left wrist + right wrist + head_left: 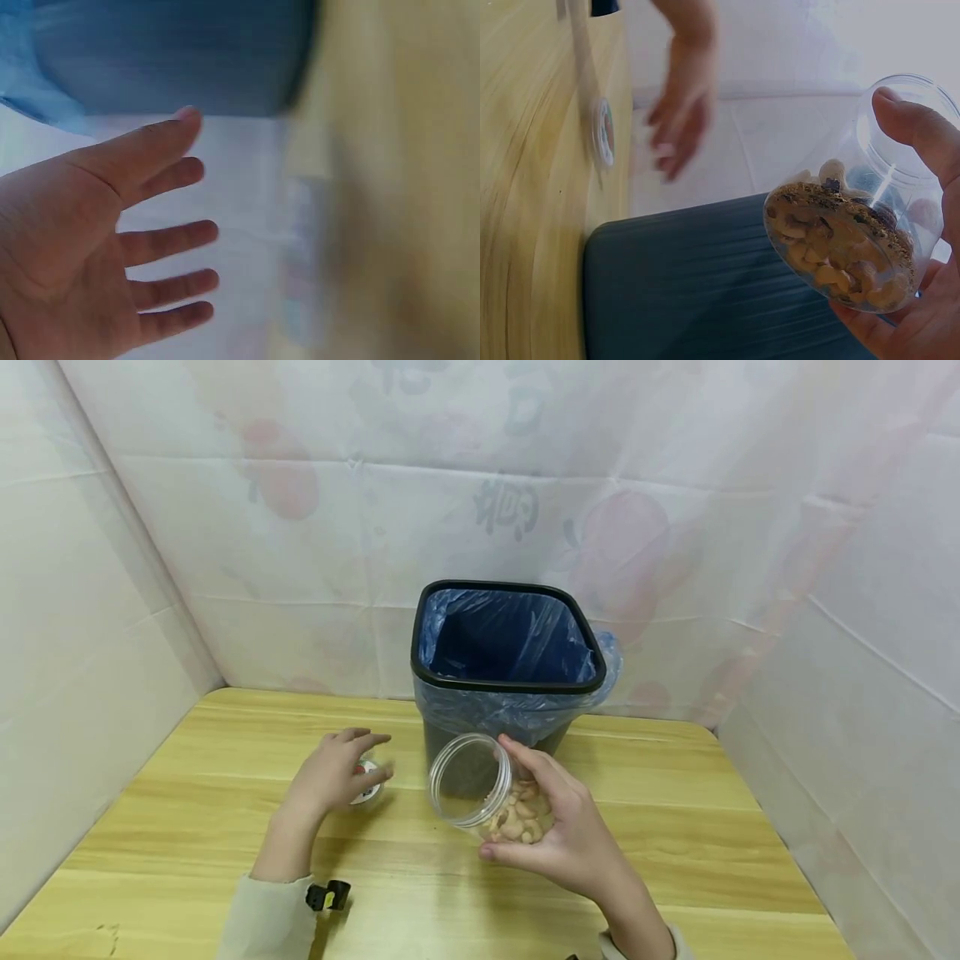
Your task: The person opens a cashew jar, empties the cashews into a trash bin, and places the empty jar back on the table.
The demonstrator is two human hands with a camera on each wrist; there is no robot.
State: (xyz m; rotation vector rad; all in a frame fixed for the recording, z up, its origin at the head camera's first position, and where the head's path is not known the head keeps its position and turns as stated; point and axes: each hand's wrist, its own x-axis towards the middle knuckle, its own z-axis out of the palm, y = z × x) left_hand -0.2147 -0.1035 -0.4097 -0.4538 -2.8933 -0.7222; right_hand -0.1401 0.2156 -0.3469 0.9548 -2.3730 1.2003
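Thumb and fingers of the right hand (573, 839) curl round a clear jar (505, 777) of nut-like pieces (521, 818); it lies left of the palm, axis tilted, mouth leftward; the lined bin (510, 686) stands just beyond, far side; the left hand (330, 772), fingers apart, holds nothing near a round lid (367, 787).

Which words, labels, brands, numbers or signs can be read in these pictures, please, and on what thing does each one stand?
No text can be read with certainty.
Pale back cloth: faint grey marks like written characters, too blurred to read.
Round lid on the table: red and dark marks on white, too small and blurred to read.
Clear jar and bin: no text seen.
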